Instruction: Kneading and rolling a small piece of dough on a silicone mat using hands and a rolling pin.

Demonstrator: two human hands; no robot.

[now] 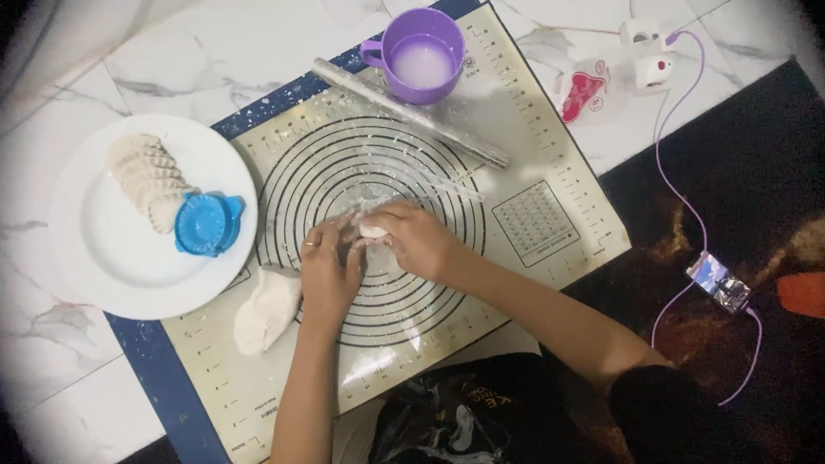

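- Both hands meet at the middle of the baking mat [550, 215], right over its ringed circles.
- The right hand [421, 241] curls its fingers round a small dough piece [373, 230], pinching it.
- The left hand [329, 273] presses in beside it, fingers bent against the same piece.
- A bigger dough lump [266, 311] lies on the mat just left of the left wrist.
- On the white plate [112, 266], a row of folded dumplings [148, 176] touches a blue dumpling press [206, 223].
- Farther up the mat, a rolling pin [411, 112] lies aslant beside a purple cup [421, 53].
- A phone [718, 282] on a lilac cable [666, 163] sits well off to the right.
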